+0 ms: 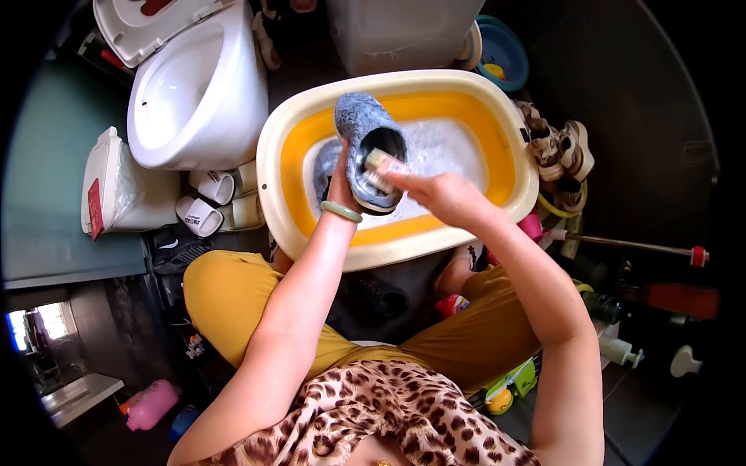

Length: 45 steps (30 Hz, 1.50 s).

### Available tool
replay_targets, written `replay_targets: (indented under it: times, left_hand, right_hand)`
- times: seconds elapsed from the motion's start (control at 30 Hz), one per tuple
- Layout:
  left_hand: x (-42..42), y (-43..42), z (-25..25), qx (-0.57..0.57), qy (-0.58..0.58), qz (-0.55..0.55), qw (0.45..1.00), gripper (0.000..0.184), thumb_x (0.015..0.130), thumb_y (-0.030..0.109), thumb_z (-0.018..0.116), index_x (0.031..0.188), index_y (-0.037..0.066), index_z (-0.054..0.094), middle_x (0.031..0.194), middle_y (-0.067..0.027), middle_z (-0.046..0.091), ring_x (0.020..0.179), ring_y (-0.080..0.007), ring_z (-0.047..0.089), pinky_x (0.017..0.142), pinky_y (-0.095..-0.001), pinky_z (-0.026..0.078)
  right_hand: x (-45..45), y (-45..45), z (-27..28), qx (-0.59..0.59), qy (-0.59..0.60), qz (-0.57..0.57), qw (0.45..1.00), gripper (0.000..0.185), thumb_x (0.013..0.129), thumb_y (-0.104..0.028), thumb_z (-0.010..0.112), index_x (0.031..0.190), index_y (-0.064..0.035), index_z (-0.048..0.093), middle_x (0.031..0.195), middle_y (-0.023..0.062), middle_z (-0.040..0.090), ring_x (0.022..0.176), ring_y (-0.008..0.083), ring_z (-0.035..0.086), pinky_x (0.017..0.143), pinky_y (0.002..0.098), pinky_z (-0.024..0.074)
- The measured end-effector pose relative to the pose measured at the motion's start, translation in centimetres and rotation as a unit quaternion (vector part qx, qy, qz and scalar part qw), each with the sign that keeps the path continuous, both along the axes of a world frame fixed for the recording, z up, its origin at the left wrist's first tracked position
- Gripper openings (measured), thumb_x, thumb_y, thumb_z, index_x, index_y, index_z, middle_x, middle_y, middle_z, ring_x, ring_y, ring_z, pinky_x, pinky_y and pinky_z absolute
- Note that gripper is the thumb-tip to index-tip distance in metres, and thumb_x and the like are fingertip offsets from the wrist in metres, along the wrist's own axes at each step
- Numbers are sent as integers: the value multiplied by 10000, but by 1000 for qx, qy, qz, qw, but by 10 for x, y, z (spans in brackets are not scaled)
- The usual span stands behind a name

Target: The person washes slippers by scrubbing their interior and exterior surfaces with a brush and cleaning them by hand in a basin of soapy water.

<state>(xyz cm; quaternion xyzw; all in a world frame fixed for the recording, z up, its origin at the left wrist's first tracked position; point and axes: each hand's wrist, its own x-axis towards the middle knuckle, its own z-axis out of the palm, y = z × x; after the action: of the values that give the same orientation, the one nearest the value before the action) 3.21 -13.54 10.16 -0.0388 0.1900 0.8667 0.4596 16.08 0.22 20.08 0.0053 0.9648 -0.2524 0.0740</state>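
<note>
At the left of the frame, a lidded bin (144, 194) stands below the toilet (183, 101), with white slippers (203, 215) beside it. Near the center, a cream-rimmed tub (269, 155) with a yellow inner wall holds cloudy, sudsy water. Inside its left part lies a gray-blue item (325, 161), partly hidden by the arm and probably the matching shoe. The left hand (340, 185) is closed around the side of the blue-gray shoe (362, 115), though most of its fingers are hidden behind it. The shoe is held above the tub, toe toward the top of the frame and opening toward the viewer; this grip appears to steady it and expose the inside, while its position lets drips fall into the water. The right hand (444, 200) is clamped on a small brush (382, 165), whose blurred bristles are at the opening; contact with the lining cannot be confirmed. Its arm enters from the opposite side, presumably leaving the opening accessible. At upper right sits a blue basin (513, 54), and below it, sneakers (576, 151) stand just outside the tub, seemingly kept out of the water.
</note>
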Motion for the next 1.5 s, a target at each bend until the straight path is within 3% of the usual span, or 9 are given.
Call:
replay_targets:
  times: [0.13, 0.23, 0.37, 0.6, 0.77, 0.9, 1.23, 1.4, 1.5]
  left_hand:
    - [13, 13, 3, 7, -1, -26, 1000, 533, 921, 480, 429, 1255, 71, 497, 1211, -98, 561, 1105, -249, 532, 989, -369, 393]
    - [16, 15, 10, 1, 15, -21, 1000, 521, 905, 490, 462, 1213, 76, 528, 1167, -80, 586, 1056, -231, 558, 935, -356, 435]
    - [-2, 7, 11, -77, 151, 90, 981, 524, 889, 496, 494, 1176, 61, 551, 1098, -62, 619, 966, -217, 599, 869, -334, 478]
    - [14, 6, 21, -94, 38, 11, 995, 559, 891, 485, 494, 1244, 51, 500, 1197, -83, 575, 1078, -234, 552, 969, -351, 410]
    - [14, 17, 9, -76, 28, -6, 997, 559, 888, 508, 483, 1233, 69, 511, 1163, -80, 592, 1046, -224, 568, 934, -354, 438]
    - [-6, 15, 3, -20, 47, 10, 999, 565, 888, 532, 458, 1208, 72, 530, 1141, -77, 599, 1024, -237, 575, 925, -357, 443]
    - [10, 19, -20, -17, -12, -22, 1000, 545, 881, 481, 518, 1237, 68, 509, 1180, -79, 587, 1059, -222, 564, 949, -348, 428]
    - [13, 23, -12, -3, 3, -39, 999, 578, 876, 536, 484, 1220, 72, 516, 1129, -91, 602, 1027, -229, 575, 926, -358, 445]
    - [3, 14, -6, 0, -10, -1, 1000, 582, 868, 545, 490, 1208, 75, 532, 1145, -76, 601, 1016, -245, 581, 932, -371, 439]
  right_hand:
    - [-20, -4, -18, 64, -8, -101, 993, 376, 908, -179, 470, 1257, -312, 512, 862, 161, 641, 788, 324, 630, 656, 411, 492]
    - [-28, -9, -46, -160, 156, -153, 963, 390, 915, -141, 521, 1297, -213, 504, 729, 28, 589, 571, 134, 524, 549, 282, 447]
    - [12, -32, 8, -461, -123, -147, 867, 385, 914, -130, 525, 1294, -192, 516, 735, -61, 456, 549, 42, 317, 497, 188, 324]
    - [9, 13, 6, 94, -79, -27, 992, 355, 903, -262, 499, 1245, -353, 515, 855, 125, 651, 782, 328, 625, 705, 418, 484]
    - [-17, 3, -39, 33, 104, -124, 986, 382, 881, -188, 545, 1250, -285, 536, 812, 120, 647, 636, 220, 619, 588, 337, 479]
    - [-1, -25, -1, -397, -85, -178, 896, 335, 909, -141, 544, 1242, -179, 563, 712, -45, 427, 561, 55, 299, 473, 208, 304]
    - [-7, 8, -18, 102, -43, -118, 987, 356, 861, -243, 557, 1205, -335, 556, 937, 167, 638, 819, 316, 627, 707, 410, 493]
    - [-6, -6, -10, -397, -77, -180, 897, 366, 910, -72, 501, 1274, -110, 524, 827, -63, 541, 572, 48, 351, 482, 203, 312]
    - [13, -16, -6, -398, -147, -156, 892, 369, 912, -83, 497, 1276, -138, 529, 776, -71, 469, 557, 39, 313, 471, 194, 298]
